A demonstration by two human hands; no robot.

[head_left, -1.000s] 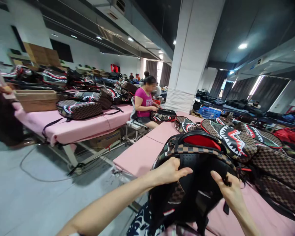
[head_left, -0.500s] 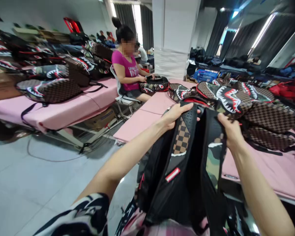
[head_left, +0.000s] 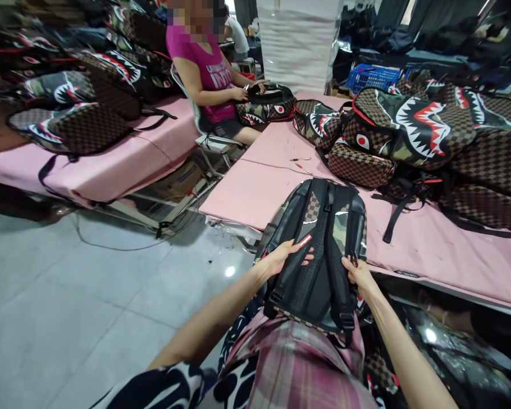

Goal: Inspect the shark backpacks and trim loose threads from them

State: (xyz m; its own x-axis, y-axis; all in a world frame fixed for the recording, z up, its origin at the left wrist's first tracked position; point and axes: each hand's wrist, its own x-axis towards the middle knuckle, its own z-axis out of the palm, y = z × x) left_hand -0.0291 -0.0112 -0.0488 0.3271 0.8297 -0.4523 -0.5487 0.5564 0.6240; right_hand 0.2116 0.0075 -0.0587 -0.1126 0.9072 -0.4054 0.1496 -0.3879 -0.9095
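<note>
A black backpack (head_left: 319, 272) with checkered and camouflage patches rests on my lap, strap side up, its top against the pink table edge. My left hand (head_left: 286, 257) has its thumb on the left shoulder strap near a red-and-white label, with the fingers reaching under the strap. With my right hand (head_left: 357, 271) I pinch the outer edge of the right strap, near the bag's side. Both straps lie flat along the back panel.
Shark-mouth bags (head_left: 421, 128) are piled on the pink table (head_left: 255, 182) at right. Pens lie near its middle. Across it, a seated person (head_left: 208, 74) handles another bag (head_left: 266, 108). A second pink table (head_left: 106, 165) with more bags stands at left. A blue crate (head_left: 372, 76) is behind.
The straps, held raised before, now lie down on the bag. Both hands have moved lower, toward the middle of the straps. The view has tilted downward.
</note>
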